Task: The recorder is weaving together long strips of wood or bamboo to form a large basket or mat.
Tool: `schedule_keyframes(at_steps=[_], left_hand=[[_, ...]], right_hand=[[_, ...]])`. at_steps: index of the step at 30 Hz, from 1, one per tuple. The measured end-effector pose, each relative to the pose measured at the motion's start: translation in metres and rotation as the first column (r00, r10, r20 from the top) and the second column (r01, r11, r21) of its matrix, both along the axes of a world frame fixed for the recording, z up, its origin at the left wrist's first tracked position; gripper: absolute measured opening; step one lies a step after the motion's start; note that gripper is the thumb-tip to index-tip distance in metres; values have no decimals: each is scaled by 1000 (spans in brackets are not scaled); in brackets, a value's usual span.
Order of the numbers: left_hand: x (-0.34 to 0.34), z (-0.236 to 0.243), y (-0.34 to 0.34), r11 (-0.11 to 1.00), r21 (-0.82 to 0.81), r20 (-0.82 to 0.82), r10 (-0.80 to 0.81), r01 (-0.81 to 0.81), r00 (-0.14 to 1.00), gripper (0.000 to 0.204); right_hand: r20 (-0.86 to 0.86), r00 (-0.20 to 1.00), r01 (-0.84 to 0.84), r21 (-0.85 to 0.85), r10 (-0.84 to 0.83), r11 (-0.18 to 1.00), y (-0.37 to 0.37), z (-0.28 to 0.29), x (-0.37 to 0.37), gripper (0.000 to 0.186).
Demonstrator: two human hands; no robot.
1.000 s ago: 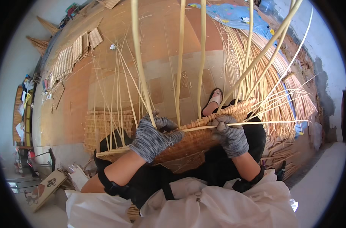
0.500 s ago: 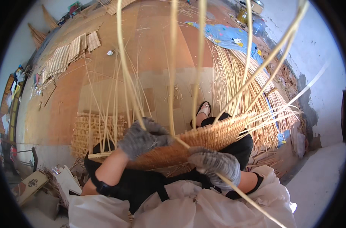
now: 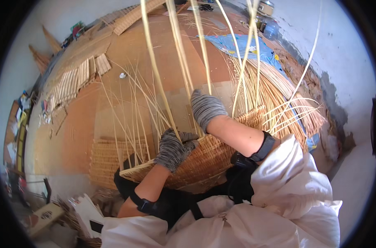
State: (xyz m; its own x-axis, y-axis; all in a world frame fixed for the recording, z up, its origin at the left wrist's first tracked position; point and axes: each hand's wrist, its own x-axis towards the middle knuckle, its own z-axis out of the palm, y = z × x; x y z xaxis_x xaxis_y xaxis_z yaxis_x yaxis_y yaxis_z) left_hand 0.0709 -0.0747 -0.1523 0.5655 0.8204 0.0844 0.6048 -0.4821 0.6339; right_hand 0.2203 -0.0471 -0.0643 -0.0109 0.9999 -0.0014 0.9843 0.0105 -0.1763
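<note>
A curved woven wicker piece [image 3: 208, 157] rests across my dark-clad lap, with long pale canes [image 3: 153, 62] rising from its edge. My left hand [image 3: 175, 149], in a grey knit glove, is closed at the woven edge around the base of a cane. My right hand [image 3: 206, 108], also gloved, is raised above the edge, its fingers wrapped on an upright cane, partly hidden behind the hand. Thinner canes fan out left and right of the piece.
A woven panel [image 3: 101, 163] lies at left; slatted mats [image 3: 72, 87] lie beyond. A big cane bundle [image 3: 299, 115] and blue patterned cloth [image 3: 237, 45] are at right beside the wall. A white board [image 3: 88, 217] stands at lower left.
My right hand went down with a long strand, then rose and moved forward onto an upright cane. The tops of the upright canes shifted. My left hand stays at the woven edge.
</note>
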Motion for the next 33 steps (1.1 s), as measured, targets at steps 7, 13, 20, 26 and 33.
schedule_keyframes(at_steps=[7, 13, 20, 26, 33], left_hand=[[-17, 11, 14, 963, 211, 6, -174, 169, 985, 76], [-33, -11, 34, 881, 167, -201, -410, 443, 890, 56], [-16, 2, 29, 823, 386, -290, -321, 417, 902, 49], [-29, 5, 18, 966, -128, 140, -205, 223, 969, 58], [19, 48, 31, 795, -402, 136, -439, 455, 888, 54]], right_hand=[[134, 966, -172, -296, 219, 940, -32, -35, 1, 27], [142, 911, -322, -338, 386, 884, -43, -9, -1, 21], [-910, 304, -831, -110, 280, 545, 5, 70, -20, 42], [-978, 165, -200, 92, 126, 976, -67, -19, 70, 24], [-989, -146, 58, 23, 31, 998, -115, -72, 87, 26]])
